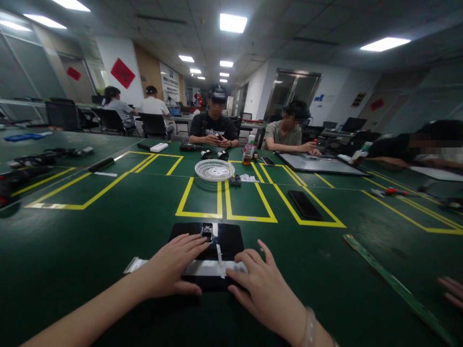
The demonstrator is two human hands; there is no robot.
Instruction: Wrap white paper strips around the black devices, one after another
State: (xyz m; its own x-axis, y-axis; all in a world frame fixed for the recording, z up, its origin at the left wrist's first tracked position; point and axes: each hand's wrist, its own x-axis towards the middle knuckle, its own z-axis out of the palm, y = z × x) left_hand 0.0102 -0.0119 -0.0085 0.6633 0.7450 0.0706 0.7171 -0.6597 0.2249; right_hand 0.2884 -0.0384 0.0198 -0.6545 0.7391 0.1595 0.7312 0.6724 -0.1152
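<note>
A black flat panel (227,238) lies on the green table (108,226) in front of me, with a small black part (207,231) at its far edge and white strips (206,267) across its near half. My left hand (173,265) rests flat on the panel's left side, fingers stretched out over a white strip. Fingers spread, my right hand (262,284) presses on the panel's right near corner and the strip's end. Neither hand grips anything.
Yellow tape boxes (249,202) mark the table. A white fan grille (214,169), a black phone (305,204), a bottle (248,153) and small parts lie beyond. A green ruler strip (390,282) runs at right. Several people sit across; another person's fingers (452,290) show at far right.
</note>
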